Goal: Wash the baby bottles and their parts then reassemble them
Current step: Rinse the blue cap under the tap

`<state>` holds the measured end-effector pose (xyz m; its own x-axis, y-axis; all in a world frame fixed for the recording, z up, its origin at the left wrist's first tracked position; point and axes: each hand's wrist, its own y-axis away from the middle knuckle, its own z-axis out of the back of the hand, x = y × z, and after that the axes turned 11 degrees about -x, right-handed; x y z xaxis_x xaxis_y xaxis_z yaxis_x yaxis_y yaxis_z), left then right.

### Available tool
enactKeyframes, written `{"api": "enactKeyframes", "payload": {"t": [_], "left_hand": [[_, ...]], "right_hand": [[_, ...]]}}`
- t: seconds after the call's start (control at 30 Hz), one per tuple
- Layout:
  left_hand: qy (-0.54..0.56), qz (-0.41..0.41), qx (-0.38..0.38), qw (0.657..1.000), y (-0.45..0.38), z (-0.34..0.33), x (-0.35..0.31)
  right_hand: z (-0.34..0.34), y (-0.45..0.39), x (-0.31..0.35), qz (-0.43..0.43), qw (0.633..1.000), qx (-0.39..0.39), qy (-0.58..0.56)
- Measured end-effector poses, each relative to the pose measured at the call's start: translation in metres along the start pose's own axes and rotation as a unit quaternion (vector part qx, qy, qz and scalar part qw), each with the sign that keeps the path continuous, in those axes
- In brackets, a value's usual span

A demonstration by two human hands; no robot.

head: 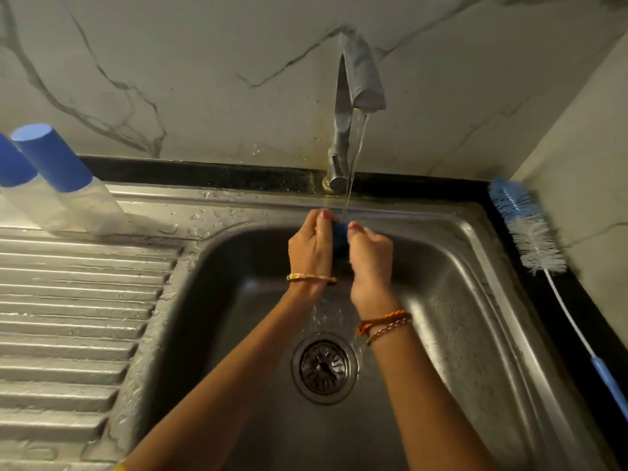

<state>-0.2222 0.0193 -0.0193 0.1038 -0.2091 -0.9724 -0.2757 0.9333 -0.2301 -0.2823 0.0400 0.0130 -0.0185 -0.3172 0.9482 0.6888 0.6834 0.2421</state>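
Head view of a steel sink [452, 253] with water running from the tap [343, 130]. Both hands are raised together over the basin, directly under the stream. The left hand [311, 248] and the right hand [368, 253] have their fingers curled around a small blue part [339, 230], held between them; only a sliver of it shows between the thumbs, so it may be a bottle ring or cap, but its exact kind cannot be told. Water falls onto the part and drops from below the wrists toward the drain [324, 367].

On the ribbed draining board [68, 317] at the left stands a baby bottle [68, 178] (clear body, blue cap on), and a second bottle [13, 168] just beside it is cut by the frame edge. A bottle brush [530, 229] with blue and white bristles lies on the dark surface [475, 188] to the right of the sink, its thin white shaft running to a blue handle [610, 382] nearer the viewer. A gold bangle [311, 277] sits on the left wrist; orange thread and a chain bracelet [385, 322] sit on the right.
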Motion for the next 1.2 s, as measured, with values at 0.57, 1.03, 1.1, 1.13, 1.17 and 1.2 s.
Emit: {"api": "enactKeyframes", "payload": {"t": [0.57,1.03,1.1,1.13,1.17,1.2], "left_hand": [[0.148,0.566,0.065,0.809,-0.024,0.001,-0.023],[-0.258,-0.214,0.218,0.917,-0.014,0.001,-0.003],[-0.324,-0.304,0.255,0.859,-0.019,0.006,-0.006],[-0.313,-0.349,0.251,0.847,-0.020,0.008,-0.008],[-0.285,-0.371,0.248,0.849,-0.021,0.012,-0.007],[-0.249,-0.370,0.240,0.862,-0.021,0.015,-0.006]], "right_hand": [[0.024,-0.028,-0.023,0.611,0.757,0.011,0.232],[0.009,-0.008,-0.008,-0.188,0.958,0.040,-0.212],[0.012,-0.009,-0.006,-0.247,0.942,0.059,-0.220],[0.013,-0.010,-0.006,-0.259,0.940,0.063,-0.211],[0.014,-0.010,-0.003,-0.266,0.941,0.070,-0.199],[0.014,-0.013,-0.002,-0.266,0.943,0.080,-0.186]]}}
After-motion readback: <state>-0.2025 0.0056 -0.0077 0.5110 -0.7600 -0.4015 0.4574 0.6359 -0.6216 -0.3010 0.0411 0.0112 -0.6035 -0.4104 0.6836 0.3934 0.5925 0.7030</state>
